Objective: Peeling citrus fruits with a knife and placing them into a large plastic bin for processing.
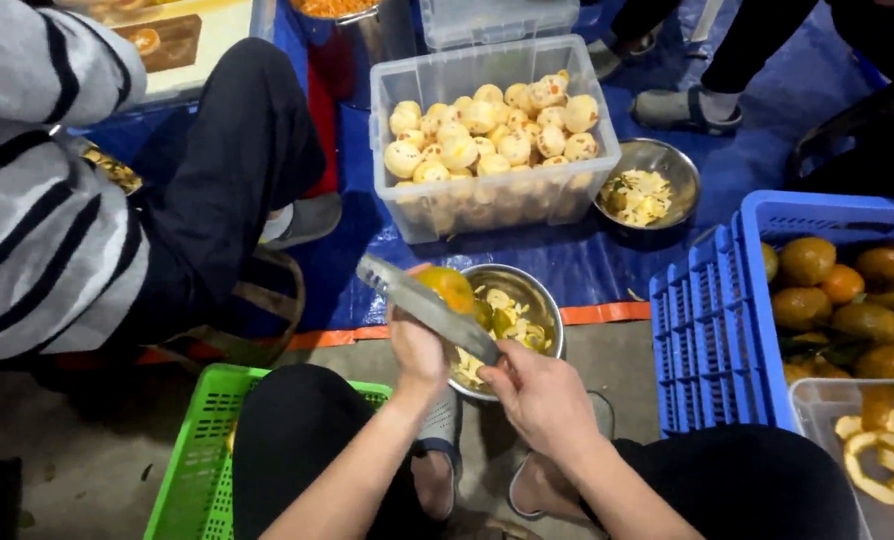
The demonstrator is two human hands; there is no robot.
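An orange fruit (449, 288), part peeled with pale flesh at its lower side, is held above the near rim of a steel bowl (544, 300) on the floor. The left hand (417, 345) grips it from below, fingers wrapped round it. The right hand (542, 395) has its fingers closed on the handle of a long grey blade (422, 305), which lies across the fruit and slants up to the left. The bowl under them holds pale peel scraps; little free room remains between it, the person's knees and the blue crate (712, 330) just to the right. That crate holds whole orange and greenish fruit. Beyond the bowl, on a blue tarp (587, 260), a clear plastic tub (487, 190) is filled with peeled pale fruit, and a second steel bowl (667, 165) beside it holds scraps. A green crate (192, 460) stands at lower left, its contents hidden. A clear bin (817, 400) at lower right holds curled peel. A person in a striped sleeve (37, 200) sits close at left.
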